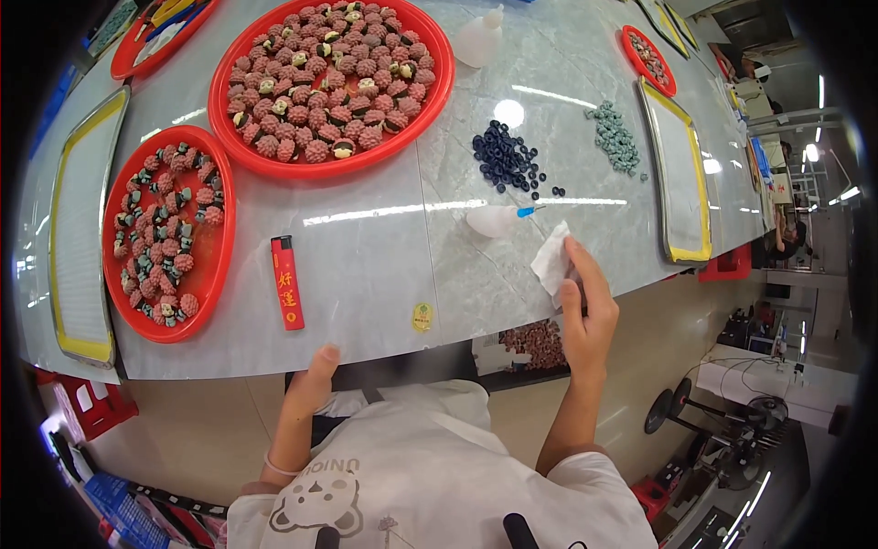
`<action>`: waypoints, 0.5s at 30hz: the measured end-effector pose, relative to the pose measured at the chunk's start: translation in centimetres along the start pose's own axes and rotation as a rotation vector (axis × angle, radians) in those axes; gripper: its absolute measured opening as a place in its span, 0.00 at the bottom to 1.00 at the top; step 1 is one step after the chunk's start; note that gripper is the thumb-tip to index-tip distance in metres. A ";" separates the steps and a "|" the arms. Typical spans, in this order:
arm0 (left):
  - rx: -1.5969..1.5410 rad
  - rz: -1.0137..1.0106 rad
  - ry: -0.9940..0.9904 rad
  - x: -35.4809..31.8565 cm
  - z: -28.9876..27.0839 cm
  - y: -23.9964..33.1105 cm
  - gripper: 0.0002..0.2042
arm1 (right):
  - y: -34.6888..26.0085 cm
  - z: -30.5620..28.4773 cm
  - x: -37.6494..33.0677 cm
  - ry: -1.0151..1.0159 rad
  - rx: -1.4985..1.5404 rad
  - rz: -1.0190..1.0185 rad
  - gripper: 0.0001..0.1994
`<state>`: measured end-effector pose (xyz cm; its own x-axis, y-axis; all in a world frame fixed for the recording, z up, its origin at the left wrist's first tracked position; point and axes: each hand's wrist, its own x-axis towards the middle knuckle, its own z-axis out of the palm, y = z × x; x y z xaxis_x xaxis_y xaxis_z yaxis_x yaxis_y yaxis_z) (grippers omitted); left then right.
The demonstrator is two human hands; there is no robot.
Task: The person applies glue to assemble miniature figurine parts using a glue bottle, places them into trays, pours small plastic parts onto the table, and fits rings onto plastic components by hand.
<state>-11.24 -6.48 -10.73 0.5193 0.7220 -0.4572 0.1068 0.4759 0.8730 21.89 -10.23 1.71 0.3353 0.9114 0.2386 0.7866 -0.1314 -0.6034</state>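
Colours and patterns, as showing:

- Table top point(384, 247): showing pale grey, marbled with faint veining.
- Large round tray point(437, 87): showing bright red; its small textured balls point(315, 119) appearing dusty pink-red, some carrying cream and dark centres.
- Left round tray point(219, 256): showing the same red, holding pink balls mixed with dark teal pieces.
- Lighter point(287, 282): showing red with yellow markings.
- Small rings point(506, 157): lying in a navy-black heap.
- Beads point(615, 135): lying in a grey-green heap.
- Squeeze bottle point(498, 220): showing translucent white with a blue tip.
- Tissue point(551, 263) under the right hand point(585, 316): showing white.
- Rectangular trays point(681, 178): showing pale grey, edged yellow.
- Sticker point(422, 317): showing yellow with green.
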 end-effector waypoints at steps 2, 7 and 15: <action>-0.047 -0.026 -0.021 0.1 0.1 0.2 0.26 | 1.2 -0.6 -0.2 0.031 -0.043 0.010 0.16; -0.014 -0.001 -0.019 0.6 -1.2 -2.0 0.26 | 0.5 -0.5 2.4 0.150 -0.272 0.006 0.16; -0.078 -0.023 0.017 0.7 -0.5 -1.9 0.26 | -1.5 3.6 6.0 0.033 0.009 -0.029 0.22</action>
<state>-11.51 -6.63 -12.83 0.5028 0.7187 -0.4803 0.0517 0.5296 0.8466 20.88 -3.15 1.33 0.3295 0.9014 0.2810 0.7914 -0.1013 -0.6028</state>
